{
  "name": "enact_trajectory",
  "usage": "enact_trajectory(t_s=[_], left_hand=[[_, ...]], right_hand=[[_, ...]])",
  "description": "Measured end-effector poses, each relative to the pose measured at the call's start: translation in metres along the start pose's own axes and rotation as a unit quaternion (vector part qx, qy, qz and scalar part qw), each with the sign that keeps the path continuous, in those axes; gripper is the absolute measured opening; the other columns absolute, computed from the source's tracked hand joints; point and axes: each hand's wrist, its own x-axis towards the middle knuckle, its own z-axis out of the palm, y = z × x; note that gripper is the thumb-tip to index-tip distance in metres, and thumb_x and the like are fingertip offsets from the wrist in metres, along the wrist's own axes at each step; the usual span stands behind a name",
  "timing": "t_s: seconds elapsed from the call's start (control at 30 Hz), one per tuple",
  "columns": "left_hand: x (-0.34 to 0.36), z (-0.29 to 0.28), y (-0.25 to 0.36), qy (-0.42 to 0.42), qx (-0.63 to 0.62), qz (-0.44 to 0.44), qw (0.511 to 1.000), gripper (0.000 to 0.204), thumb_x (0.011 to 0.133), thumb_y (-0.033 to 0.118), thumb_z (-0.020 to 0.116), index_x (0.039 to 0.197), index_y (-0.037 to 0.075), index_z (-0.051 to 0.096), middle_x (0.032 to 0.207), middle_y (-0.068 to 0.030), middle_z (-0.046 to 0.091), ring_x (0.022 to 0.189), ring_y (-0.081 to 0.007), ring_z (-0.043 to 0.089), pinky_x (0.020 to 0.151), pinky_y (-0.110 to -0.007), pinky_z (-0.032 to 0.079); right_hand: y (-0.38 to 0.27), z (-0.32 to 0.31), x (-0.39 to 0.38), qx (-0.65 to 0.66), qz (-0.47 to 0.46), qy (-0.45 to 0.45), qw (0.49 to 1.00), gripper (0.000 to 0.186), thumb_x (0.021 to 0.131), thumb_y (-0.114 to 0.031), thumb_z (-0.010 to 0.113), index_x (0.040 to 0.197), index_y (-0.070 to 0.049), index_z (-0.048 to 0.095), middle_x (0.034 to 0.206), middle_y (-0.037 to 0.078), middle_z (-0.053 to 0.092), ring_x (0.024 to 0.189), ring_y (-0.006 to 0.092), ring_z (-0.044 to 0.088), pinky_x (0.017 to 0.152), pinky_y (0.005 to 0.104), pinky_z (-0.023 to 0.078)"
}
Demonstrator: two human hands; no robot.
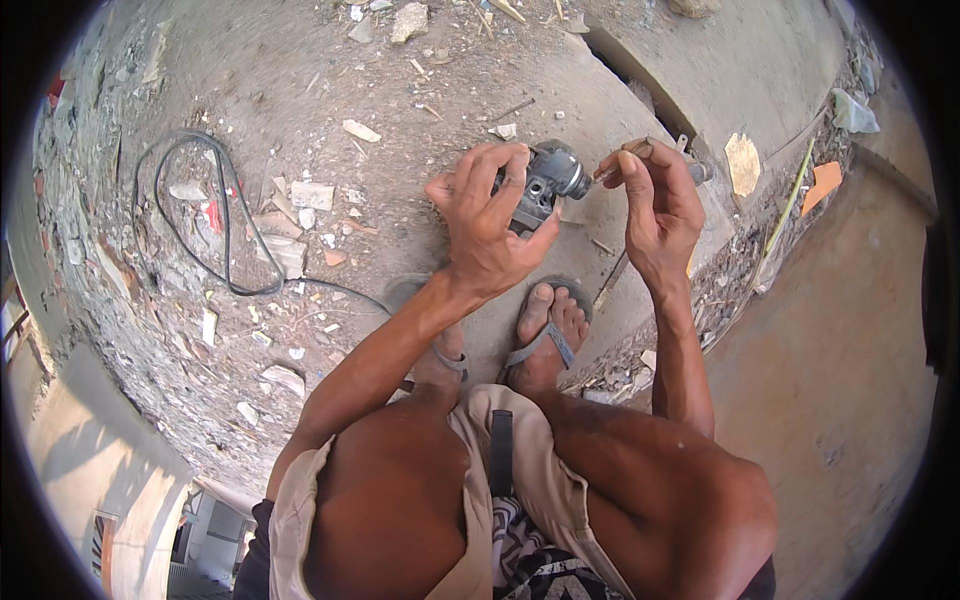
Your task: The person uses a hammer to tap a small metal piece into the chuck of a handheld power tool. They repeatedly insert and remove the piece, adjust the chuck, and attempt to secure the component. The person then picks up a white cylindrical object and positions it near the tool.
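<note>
My left hand [480, 210] wraps over a dark grey power tool [550, 170] lying on the dusty concrete between my feet, its black cylindrical front end [573, 182] pointing right. Just to the right of that end, my right hand [655, 205] pinches a small metallic piece [606, 172] between thumb and fingers, its shape hard to make out. Behind my right hand, a metal object [702, 171] is partly hidden. My sandalled feet [540, 335] are just below the tool.
A black cable [220, 240] loops at the left and runs toward my feet. Scattered debris [285, 378] covers the ground. A gap [630, 70] splits the concrete at the top. Orange scraps [820, 188] lie near a smoother lower surface [830, 380] at the right.
</note>
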Motion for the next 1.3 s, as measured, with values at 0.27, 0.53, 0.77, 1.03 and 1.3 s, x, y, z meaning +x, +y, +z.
enact_trajectory(t_s=[0.27,0.53,0.77,1.03,1.3], left_hand=[[0.000,0.000,0.000,-0.008,-0.011,-0.007,1.000,0.069,0.069,0.019,0.088,0.130,0.001,0.063,0.131,-0.0134,0.063,0.124,-0.0329,0.057,0.102,-0.048,0.030],[0.000,-0.001,-0.003,-0.004,-0.012,0.000,1.000,0.068,0.070,0.020,0.089,0.130,0.001,0.064,0.131,-0.0135,0.064,0.124,-0.0319,0.058,0.103,-0.048,0.031],[0.000,-0.002,-0.002,-0.009,-0.009,-0.006,1.000,0.066,0.070,0.020,0.089,0.129,0.001,0.065,0.130,-0.0137,0.064,0.124,-0.0319,0.058,0.105,-0.048,0.031],[0.000,0.001,-0.005,0.001,-0.031,0.000,1.000,0.064,0.067,0.019,0.087,0.124,0.000,0.067,0.127,-0.0121,0.064,0.123,-0.0314,0.058,0.100,-0.048,0.030],[0.000,0.002,-0.007,0.002,-0.037,0.007,0.999,0.066,0.067,0.019,0.087,0.126,0.001,0.066,0.128,-0.0119,0.064,0.122,-0.0309,0.058,0.099,-0.047,0.031]], right_hand=[[-0.006,-0.014,0.002,-0.015,0.129,-0.032,0.991,0.013,0.100,-0.005,0.062,0.113,-0.001,0.063,0.091,0.003,0.062,0.080,0.0089,0.058,0.071,0.0246,0.047],[-0.001,-0.004,-0.008,-0.157,0.127,-0.153,0.967,0.045,0.088,-0.013,0.083,0.128,0.001,0.069,0.086,0.006,0.064,0.070,0.0130,0.054,0.061,0.0303,0.045],[-0.001,-0.004,-0.008,-0.182,0.112,-0.179,0.960,0.033,0.093,-0.014,0.079,0.121,0.002,0.071,0.091,0.014,0.068,0.077,0.0207,0.061,0.070,0.0363,0.049],[0.004,-0.008,-0.001,-0.161,0.149,-0.207,0.953,0.025,0.095,-0.014,0.076,0.114,0.003,0.072,0.082,0.015,0.067,0.075,0.0216,0.062,0.070,0.0362,0.049],[0.014,-0.001,-0.013,-0.176,0.059,-0.140,0.973,0.028,0.091,-0.012,0.079,0.112,0.004,0.069,0.080,0.016,0.065,0.070,0.0262,0.063,0.066,0.0393,0.050]])
